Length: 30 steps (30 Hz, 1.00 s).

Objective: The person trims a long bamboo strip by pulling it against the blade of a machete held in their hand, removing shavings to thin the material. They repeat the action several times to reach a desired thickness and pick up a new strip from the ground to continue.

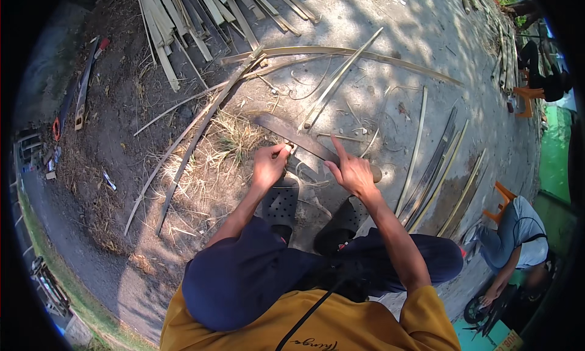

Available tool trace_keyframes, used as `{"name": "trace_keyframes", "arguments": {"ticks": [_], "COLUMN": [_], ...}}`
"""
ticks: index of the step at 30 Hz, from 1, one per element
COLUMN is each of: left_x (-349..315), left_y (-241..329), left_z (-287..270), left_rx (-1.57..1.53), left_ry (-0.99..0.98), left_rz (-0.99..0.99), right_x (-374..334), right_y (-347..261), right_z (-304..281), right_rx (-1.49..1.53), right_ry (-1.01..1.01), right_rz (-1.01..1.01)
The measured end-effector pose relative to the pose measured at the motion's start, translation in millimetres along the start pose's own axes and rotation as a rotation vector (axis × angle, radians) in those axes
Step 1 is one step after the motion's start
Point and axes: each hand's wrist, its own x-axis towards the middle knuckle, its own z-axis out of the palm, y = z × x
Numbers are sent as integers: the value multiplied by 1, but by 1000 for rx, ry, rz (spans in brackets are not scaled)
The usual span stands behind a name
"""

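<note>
My right hand [354, 173] is closed round the wooden handle [376, 173] of a machete, its index finger stretched out and its thumb by the blade. The long dark blade [291, 131] points to the far left, its tip above a tuft of dry grass. My left hand [270, 166] is closed in a pinch just below the blade, on the near end of a bamboo strip. That pale strip [341, 74] runs away from me to the far right, and the blade crosses over it near my fingers. Its held end is mostly hidden by fingers and blade.
Split bamboo strips [183, 16] lie piled at the far left. Longer strips [198, 131] lie on the ground at left, others [436, 168] at right. A handsaw [85, 86] lies far left. Another person [521, 232] sits at right near an orange chair [501, 202]. My dark clogs [280, 202] are below my hands.
</note>
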Motion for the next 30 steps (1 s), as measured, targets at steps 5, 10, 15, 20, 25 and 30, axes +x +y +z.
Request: {"name": "trace_keyframes", "arguments": {"ticks": [5, 10, 15, 20, 25, 30], "left_x": [-22, -22, -47, -70, -52, -58], "left_y": [4, 25, 22, 17, 20, 23], "left_z": [-3, -15, -35, -49, -41, -54], "left_rx": [84, 88, 168, 252, 294, 255], "left_ry": [23, 65, 37, 81, 126, 67], "left_rz": [-53, -15, 49, 37, 145, 16], "right_x": [23, 10, 37, 53, 14, -11], "right_y": [29, 4, 47, 72, 22, -18], "right_z": [-13, 7, -20, -39, 3, 16], "right_rx": [16, 16, -60, -30, 95, 120], "right_ry": [69, 74, 173, 239, 100, -85], "right_rz": [167, -13, 143, 241, 142, 33]}}
